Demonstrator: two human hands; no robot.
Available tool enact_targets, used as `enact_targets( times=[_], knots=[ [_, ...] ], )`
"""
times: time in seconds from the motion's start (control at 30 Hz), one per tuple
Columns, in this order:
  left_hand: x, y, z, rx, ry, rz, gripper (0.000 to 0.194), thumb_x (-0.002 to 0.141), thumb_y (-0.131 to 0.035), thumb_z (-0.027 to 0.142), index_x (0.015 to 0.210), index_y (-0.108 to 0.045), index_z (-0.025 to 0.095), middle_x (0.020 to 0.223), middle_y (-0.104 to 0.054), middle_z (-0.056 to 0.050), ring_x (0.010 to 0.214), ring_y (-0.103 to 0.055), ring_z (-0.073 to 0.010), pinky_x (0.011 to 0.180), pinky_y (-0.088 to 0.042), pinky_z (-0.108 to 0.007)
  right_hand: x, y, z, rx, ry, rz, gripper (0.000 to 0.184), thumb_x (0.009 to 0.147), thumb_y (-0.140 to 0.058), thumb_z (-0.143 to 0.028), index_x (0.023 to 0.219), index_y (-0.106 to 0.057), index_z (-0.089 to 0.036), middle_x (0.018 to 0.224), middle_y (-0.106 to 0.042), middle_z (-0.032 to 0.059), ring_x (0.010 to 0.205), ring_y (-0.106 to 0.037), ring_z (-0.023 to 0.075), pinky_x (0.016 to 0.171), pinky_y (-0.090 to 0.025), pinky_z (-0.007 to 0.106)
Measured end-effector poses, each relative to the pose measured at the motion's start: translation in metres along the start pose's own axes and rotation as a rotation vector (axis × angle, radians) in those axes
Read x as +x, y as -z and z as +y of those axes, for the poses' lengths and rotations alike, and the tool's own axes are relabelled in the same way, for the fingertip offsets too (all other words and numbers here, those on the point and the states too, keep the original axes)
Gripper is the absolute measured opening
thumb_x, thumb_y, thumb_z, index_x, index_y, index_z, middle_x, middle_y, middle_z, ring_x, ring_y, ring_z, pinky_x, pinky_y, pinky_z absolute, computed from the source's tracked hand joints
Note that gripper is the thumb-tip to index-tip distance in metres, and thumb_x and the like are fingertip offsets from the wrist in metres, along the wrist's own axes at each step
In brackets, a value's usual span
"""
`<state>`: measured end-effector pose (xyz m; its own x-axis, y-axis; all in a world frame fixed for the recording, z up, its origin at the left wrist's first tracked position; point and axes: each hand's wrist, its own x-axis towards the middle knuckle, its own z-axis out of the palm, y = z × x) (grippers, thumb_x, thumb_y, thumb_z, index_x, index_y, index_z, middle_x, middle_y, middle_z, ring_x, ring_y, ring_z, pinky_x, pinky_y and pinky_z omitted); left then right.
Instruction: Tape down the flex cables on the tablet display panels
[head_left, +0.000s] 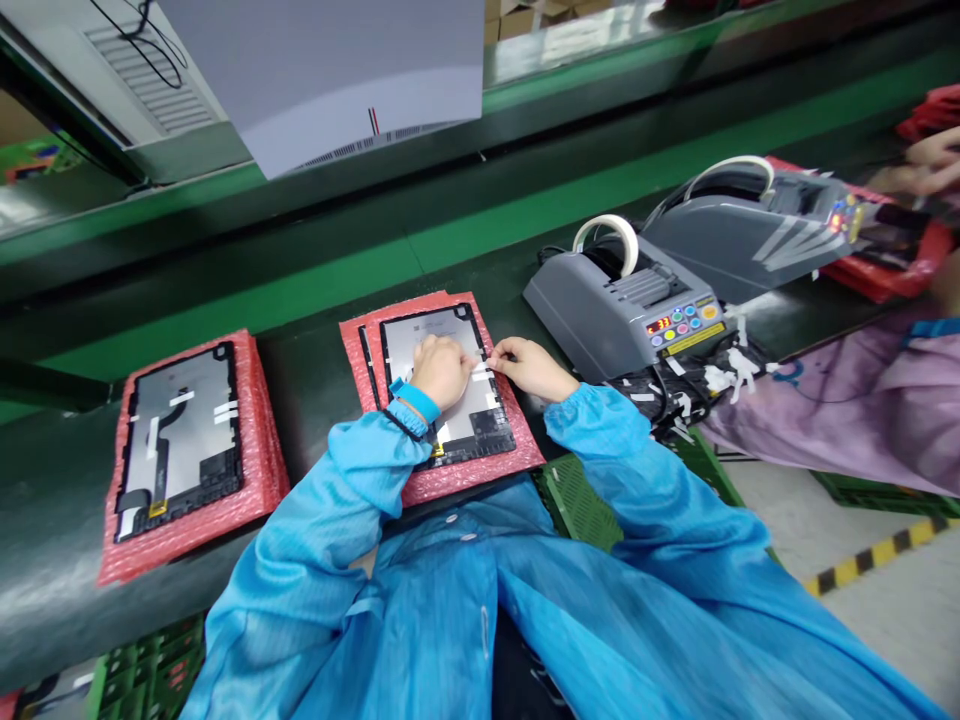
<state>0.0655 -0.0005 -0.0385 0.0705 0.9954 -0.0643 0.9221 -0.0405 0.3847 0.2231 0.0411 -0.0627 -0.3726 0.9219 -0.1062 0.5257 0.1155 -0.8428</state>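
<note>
A tablet screen panel [484,425], silver with a black frame, lies in front of me on red bubble wrap [450,484]. My left hand [441,372] rests over the middle of the panel with its fingers curled in; what they hold, if anything, is hidden. At the panel's right edge my right hand [529,368] is closed in a pinch on the end of a small white tape strip [481,371]. Both hands' fingertips are close together there. Part of another dark-edged panel [368,362] shows at the left, under the wrap.
To the left is a stack of red bubble wrap [262,450] with a similar panel [180,430] on top. Two grey tape dispensers [600,305] stand to the right, with tape scraps [739,372] nearby. A co-worker's hand [934,160] is at the far right. Green crates [577,500] sit below the bench.
</note>
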Motion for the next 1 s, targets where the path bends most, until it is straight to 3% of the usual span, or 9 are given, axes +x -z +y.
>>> enact_targets(
  times=[0.07, 0.2, 0.33, 0.47, 0.6, 0.7, 0.87, 1.0],
  knots=[
    [0.0, -0.001, 0.001, 0.025, 0.008, -0.006, 0.021, 0.087, -0.057, 0.031, 0.073, -0.065, 0.016, 0.095, -0.067, -0.013, 0.105, -0.053, -0.0309, 0.093, -0.039, -0.044, 0.0, -0.003, 0.001, 0.093, -0.087, -0.005, 0.019, 0.072, -0.07, -0.02, 0.06, -0.055, -0.018, 0.056, -0.051, -0.0042, 0.055, -0.045, 0.0104, 0.056, -0.036, 0.025],
    [0.002, 0.0, 0.003, 0.056, 0.053, 0.009, 0.018, 0.085, -0.061, 0.032, 0.076, -0.066, 0.017, 0.096, -0.067, -0.01, 0.106, -0.054, -0.0299, 0.093, -0.04, -0.043, -0.004, -0.005, 0.002, 0.444, -0.408, -0.07, 0.03, 0.073, -0.076, -0.024, 0.067, -0.047, -0.019, 0.05, -0.048, -0.008, 0.042, -0.042, 0.0062, 0.041, -0.034, 0.019],
    [-0.005, 0.02, -0.011, 0.069, 0.131, 0.041, 0.012, 0.083, -0.062, 0.028, 0.089, -0.066, 0.018, 0.101, -0.067, -0.009, 0.108, -0.055, -0.0285, 0.094, -0.041, -0.042, -0.01, 0.0, 0.002, 0.687, -0.551, -0.183, 0.024, 0.085, -0.065, -0.027, 0.071, -0.048, -0.018, 0.053, -0.056, -0.0041, 0.043, -0.05, 0.0063, 0.041, -0.039, 0.015],
    [-0.038, 0.042, -0.053, 0.085, 0.269, 0.216, 0.018, 0.087, -0.055, 0.028, 0.096, -0.066, 0.017, 0.093, -0.068, -0.008, 0.099, -0.058, -0.0261, 0.094, -0.043, -0.041, -0.014, -0.002, 0.002, 0.722, -0.481, -0.14, 0.023, 0.089, -0.06, -0.035, 0.075, -0.053, -0.018, 0.059, -0.061, -0.0015, 0.048, -0.055, 0.008, 0.049, -0.046, 0.019],
    [-0.073, 0.035, -0.082, 0.036, 0.375, 0.198, 0.021, 0.089, -0.053, 0.031, 0.082, -0.066, 0.016, 0.09, -0.069, -0.009, 0.089, -0.061, -0.0234, 0.088, -0.046, -0.038, -0.014, -0.013, -0.001, 0.542, -0.301, -0.048, 0.038, 0.065, -0.081, -0.04, 0.065, -0.051, -0.018, 0.055, -0.056, -0.004, 0.05, -0.051, 0.0084, 0.05, -0.042, 0.02],
    [-0.08, 0.019, -0.086, -0.06, 0.361, 0.155, 0.019, 0.088, -0.052, 0.026, 0.078, -0.065, 0.017, 0.087, -0.07, -0.007, 0.087, -0.062, -0.0208, 0.085, -0.047, -0.034, -0.011, -0.018, -0.003, 0.441, -0.192, -0.021, 0.041, 0.056, -0.083, -0.043, 0.065, -0.052, -0.018, 0.059, -0.059, -0.0019, 0.056, -0.053, 0.0116, 0.053, -0.043, 0.023],
    [-0.079, 0.01, -0.08, -0.1, 0.427, 0.207, 0.011, 0.087, -0.055, 0.024, 0.09, -0.063, 0.017, 0.085, -0.068, -0.006, 0.087, -0.061, -0.0206, 0.081, -0.047, -0.033, -0.007, -0.017, 0.003, 0.25, -0.058, 0.056, 0.029, 0.072, -0.065, -0.045, 0.076, -0.059, -0.016, 0.071, -0.066, 0.0052, 0.064, -0.057, 0.0156, 0.058, -0.044, 0.025],
    [-0.089, 0.011, -0.066, 0.043, 0.44, 0.256, 0.017, 0.089, -0.055, 0.032, 0.095, -0.063, 0.018, 0.1, -0.064, -0.01, 0.103, -0.055, -0.0262, 0.084, -0.045, -0.038, -0.003, -0.017, 0.014, 0.108, -0.049, 0.075, 0.029, 0.078, -0.059, -0.045, 0.078, -0.06, -0.016, 0.065, -0.064, 0.0049, 0.059, -0.055, 0.0149, 0.055, -0.042, 0.024]
  ],
)
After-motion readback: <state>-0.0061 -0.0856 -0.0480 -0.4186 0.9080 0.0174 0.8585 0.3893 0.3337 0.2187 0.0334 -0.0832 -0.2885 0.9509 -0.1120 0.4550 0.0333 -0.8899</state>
